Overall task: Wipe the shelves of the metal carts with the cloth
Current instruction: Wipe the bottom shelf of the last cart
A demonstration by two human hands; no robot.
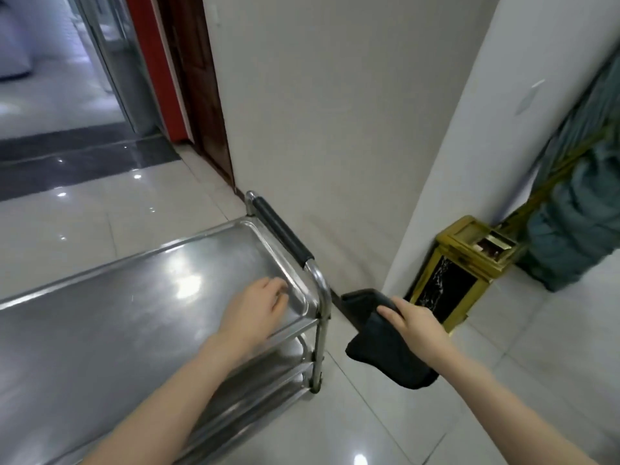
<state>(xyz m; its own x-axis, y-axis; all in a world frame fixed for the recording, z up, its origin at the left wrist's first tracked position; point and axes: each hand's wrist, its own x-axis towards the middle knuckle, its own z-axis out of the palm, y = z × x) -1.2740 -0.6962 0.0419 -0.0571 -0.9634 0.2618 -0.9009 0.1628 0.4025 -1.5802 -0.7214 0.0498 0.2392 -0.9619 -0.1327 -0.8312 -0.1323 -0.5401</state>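
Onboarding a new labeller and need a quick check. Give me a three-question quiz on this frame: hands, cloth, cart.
1. Short answer: which shelf of the metal cart does the left hand rest on?
2. Multiple choice: what holds the dark cloth? A) left hand B) right hand C) nothing, it hangs on the cart handle
3. True or false: the cloth lies flat on the cart.

Key
1. The top shelf, near its end rim.
2. B
3. False: it hangs from the hand, beside the cart, above the floor.
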